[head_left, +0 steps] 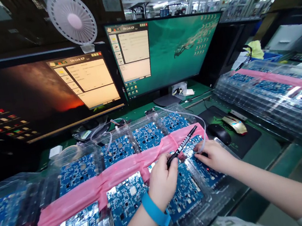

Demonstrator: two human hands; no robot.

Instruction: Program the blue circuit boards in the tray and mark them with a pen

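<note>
My left hand [164,180], with a blue band [155,209] on its wrist, is closed around a black marker pen [182,146] pointing up and to the right. Fingers pinched, my right hand [213,154] holds the lower end of a thin white cable [203,124] against a blue circuit board [208,174]. The tip of the cable is hidden by the fingers. A small red light glows on this board, just below the hand. Several more boards lie in a clear plastic tray [205,199], with a strip of pink sheeting [119,169] across the middle.
Behind the tray stand two monitors [176,49] and a white fan [72,19]. To the right, a black mouse [218,133] and a gold mouse [234,125] rest on a dark mat [245,142]. Stacked clear trays [269,111] with boards and pink sheeting fill the far right.
</note>
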